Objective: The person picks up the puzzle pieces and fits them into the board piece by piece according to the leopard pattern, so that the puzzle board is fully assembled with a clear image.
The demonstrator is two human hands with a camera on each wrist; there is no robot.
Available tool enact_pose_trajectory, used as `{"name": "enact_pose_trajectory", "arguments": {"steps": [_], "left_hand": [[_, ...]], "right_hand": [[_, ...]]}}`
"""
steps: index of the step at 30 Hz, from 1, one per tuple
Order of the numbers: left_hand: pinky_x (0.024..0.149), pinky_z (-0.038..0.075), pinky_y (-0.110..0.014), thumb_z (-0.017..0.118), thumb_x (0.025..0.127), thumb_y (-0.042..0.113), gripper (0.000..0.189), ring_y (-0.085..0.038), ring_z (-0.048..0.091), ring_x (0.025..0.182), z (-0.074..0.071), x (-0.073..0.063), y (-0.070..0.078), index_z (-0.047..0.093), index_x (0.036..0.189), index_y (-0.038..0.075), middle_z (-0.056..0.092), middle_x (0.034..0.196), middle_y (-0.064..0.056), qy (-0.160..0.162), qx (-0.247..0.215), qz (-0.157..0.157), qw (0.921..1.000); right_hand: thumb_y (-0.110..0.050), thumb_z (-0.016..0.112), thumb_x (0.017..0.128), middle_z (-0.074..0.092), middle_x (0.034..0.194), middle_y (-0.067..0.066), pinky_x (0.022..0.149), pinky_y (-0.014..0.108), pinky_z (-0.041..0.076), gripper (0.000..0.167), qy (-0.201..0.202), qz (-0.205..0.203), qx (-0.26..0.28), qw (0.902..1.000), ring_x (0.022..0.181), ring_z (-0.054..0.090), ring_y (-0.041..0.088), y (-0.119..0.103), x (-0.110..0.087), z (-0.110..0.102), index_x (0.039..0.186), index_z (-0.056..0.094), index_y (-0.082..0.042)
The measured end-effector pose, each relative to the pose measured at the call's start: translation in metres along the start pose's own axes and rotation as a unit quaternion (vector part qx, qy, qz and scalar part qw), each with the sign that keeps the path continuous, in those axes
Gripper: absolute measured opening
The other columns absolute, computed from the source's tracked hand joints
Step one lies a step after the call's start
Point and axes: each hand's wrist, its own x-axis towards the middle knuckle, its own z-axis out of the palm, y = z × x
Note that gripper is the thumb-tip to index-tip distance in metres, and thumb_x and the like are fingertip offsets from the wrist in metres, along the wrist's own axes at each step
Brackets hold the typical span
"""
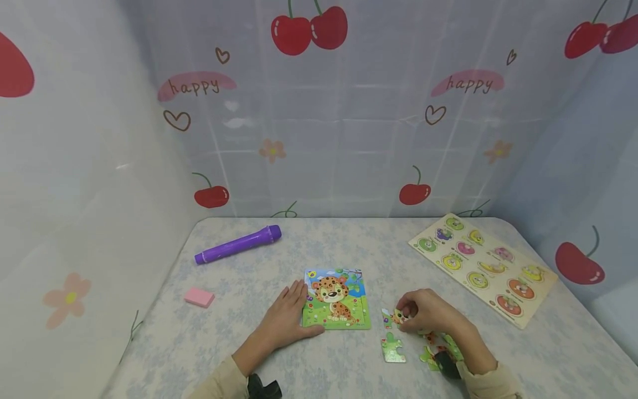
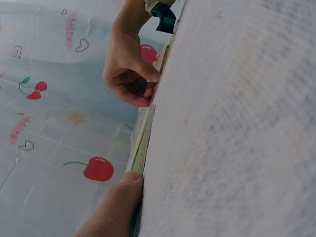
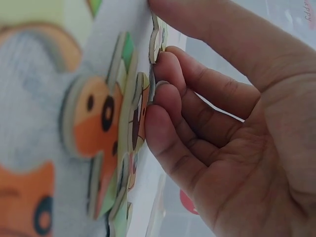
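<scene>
A square puzzle board [image 1: 336, 302] printed with a spotted leopard cub lies on the table. My left hand [image 1: 284, 318] rests along its left side, fingers extended and thumb at the lower edge; the thumb [image 2: 116, 207] also shows against the board in the left wrist view. To the right, my right hand [image 1: 431, 313] bends its fingers and thumb around a small puzzle piece [image 1: 386, 318] with part of the picture on it. A green puzzle piece [image 1: 393, 349] lies just below. More loose pieces, including an orange spotted one [image 3: 91, 116], lie under and beside this hand, partly hidden.
A purple toy microphone [image 1: 239, 244] lies at the back left, with a pink block [image 1: 199, 297] nearer the left edge. At the back right is a wooden fruit board [image 1: 483, 269]. A cherry-printed curtain [image 1: 319, 127] hangs behind the table [image 1: 164, 354].
</scene>
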Motion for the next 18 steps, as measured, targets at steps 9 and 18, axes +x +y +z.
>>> {"name": "enact_pose_trajectory", "arguments": {"steps": [9,18], "left_hand": [[0.122,0.022,-0.046,0.044,0.081,0.083,0.112,-0.029,0.02,0.151,0.0014,0.0003,-0.0006,0.024,0.153,0.0,0.022,0.161,-0.015,-0.002,-0.005,0.0,1.0],[0.122,0.022,-0.047,0.045,0.081,0.082,0.112,-0.029,0.02,0.151,-0.0008,-0.0001,-0.001,0.024,0.153,0.0,0.022,0.161,-0.016,-0.001,-0.01,-0.003,0.9999]], "right_hand": [[-0.024,0.084,0.074,0.064,0.08,-0.007,0.061,0.021,0.049,0.029,0.034,0.002,-0.017,0.9993,0.07,0.055,0.004,0.0036,0.0018,-0.0005,0.096,0.071,-0.011],[-0.024,0.084,0.074,0.065,0.082,-0.007,0.062,0.02,0.049,0.03,0.05,-0.008,-0.017,0.9986,0.07,0.055,0.002,0.0023,0.0031,-0.0031,0.098,0.071,-0.01]]}}
